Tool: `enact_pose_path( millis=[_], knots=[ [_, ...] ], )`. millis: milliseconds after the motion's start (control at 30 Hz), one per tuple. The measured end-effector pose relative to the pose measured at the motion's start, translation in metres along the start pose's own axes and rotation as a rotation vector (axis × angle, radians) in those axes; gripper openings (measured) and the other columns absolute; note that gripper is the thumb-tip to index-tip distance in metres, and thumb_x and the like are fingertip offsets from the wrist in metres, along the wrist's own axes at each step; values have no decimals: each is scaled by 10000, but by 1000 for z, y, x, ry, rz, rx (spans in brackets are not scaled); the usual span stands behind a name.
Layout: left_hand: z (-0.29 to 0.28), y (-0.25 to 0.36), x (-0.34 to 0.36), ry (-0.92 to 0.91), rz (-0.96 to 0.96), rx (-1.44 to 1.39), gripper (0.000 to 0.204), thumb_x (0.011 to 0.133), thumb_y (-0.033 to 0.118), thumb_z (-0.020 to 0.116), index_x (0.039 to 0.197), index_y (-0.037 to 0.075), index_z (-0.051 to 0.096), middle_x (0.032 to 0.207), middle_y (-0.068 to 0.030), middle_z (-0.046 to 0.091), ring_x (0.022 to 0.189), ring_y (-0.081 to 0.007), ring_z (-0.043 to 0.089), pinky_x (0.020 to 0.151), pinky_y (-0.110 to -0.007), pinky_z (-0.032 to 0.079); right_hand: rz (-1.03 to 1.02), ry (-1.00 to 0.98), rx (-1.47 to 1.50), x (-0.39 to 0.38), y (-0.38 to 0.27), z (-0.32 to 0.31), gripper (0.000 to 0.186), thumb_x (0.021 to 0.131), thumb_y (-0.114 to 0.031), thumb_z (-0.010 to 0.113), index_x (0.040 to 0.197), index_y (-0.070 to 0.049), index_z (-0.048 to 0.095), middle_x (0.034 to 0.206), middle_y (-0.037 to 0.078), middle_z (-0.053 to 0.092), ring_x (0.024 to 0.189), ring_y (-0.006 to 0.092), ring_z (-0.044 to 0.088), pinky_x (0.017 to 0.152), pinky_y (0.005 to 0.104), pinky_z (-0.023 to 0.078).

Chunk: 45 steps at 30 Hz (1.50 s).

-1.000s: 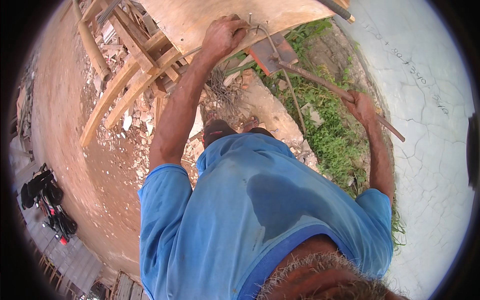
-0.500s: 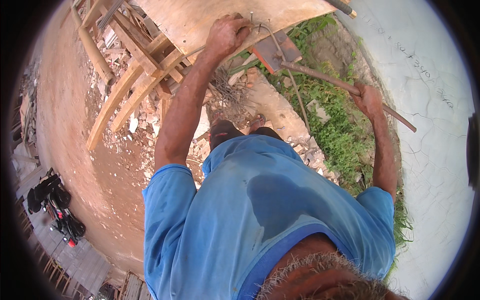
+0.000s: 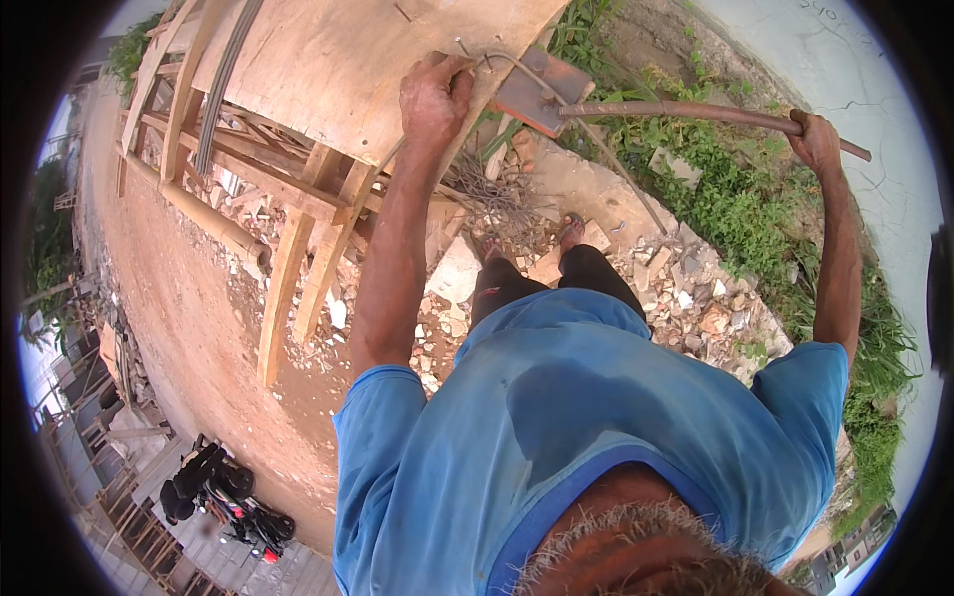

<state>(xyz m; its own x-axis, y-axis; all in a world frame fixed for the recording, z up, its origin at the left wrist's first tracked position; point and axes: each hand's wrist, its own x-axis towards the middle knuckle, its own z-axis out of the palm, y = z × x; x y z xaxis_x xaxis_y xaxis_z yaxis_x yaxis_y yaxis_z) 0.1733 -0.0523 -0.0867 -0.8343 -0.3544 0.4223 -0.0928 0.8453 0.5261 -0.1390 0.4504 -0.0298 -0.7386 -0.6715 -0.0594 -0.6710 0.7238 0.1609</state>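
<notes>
Left hand (image 3: 435,99): arm extended, fingers closed on bent rebar (image 3: 609,159) at right edge of plywood bench (image 3: 318,89). Right hand (image 3: 817,141): arm outstretched, fingers wrapped round rusty bar (image 3: 688,108).

The thin metal rod (image 3: 621,179) is bent in a curve just beside the left fingers (image 3: 458,83), then slants away to their right. The brown bar (image 3: 686,109) extends crosswise, leftward from the right fingers (image 3: 803,139), which enclose it near one end; its opposite end overlaps the rod.
</notes>
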Motion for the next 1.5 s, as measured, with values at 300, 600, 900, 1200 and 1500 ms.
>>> enact_pose_path(
  millis=[300, 600, 900, 1200, 1500],
  knots=[
    [0, -3, 1, 30, 39, -14, 186, 846, 135, 664, 1000, 78, 751, 890, -130, 662, 844, -315, 632, 768, -407, 490, 329, -80, 0, -100, -46, -2, 273, 847, -283, 661, 1034, -100, 738, 867, 213, 706, 844, 412, 684, 751, 494, 523],
    [3, -6, 2, 33, 43, -39, 182, 848, 137, 651, 996, 94, 750, 943, -115, 668, 906, -344, 626, 816, -464, 481, 306, -56, -5, -94, -42, 2, 287, 864, -330, 653, 1012, -100, 735, 857, 201, 706, 830, 410, 675, 746, 491, 520],
    [4, -9, -1, 17, 74, -46, 195, 860, 136, 630, 1003, 64, 743, 948, -135, 668, 919, -354, 629, 831, -465, 487, 414, -102, -102, -139, -71, -4, 243, 891, -352, 644, 1006, -153, 723, 845, 180, 710, 811, 399, 680, 734, 486, 531],
    [-15, -22, 12, -150, 214, -76, 193, 873, 142, 633, 1011, 49, 732, 917, -155, 654, 902, -361, 635, 821, -456, 505, 824, -21, -22, -264, -217, -24, 181, 879, -263, 644, 996, -181, 754, 803, 158, 722, 771, 362, 711, 695, 477, 549],
    [-12, -31, 18, -118, 489, 37, 238, 884, 134, 606, 1083, 54, 708, 927, -148, 642, 904, -353, 623, 793, -477, 497, 1074, -90, 49, -294, -334, -36, 173, 883, -269, 648, 955, -139, 735, 783, 160, 712, 770, 371, 699, 692, 477, 536]
  ],
)
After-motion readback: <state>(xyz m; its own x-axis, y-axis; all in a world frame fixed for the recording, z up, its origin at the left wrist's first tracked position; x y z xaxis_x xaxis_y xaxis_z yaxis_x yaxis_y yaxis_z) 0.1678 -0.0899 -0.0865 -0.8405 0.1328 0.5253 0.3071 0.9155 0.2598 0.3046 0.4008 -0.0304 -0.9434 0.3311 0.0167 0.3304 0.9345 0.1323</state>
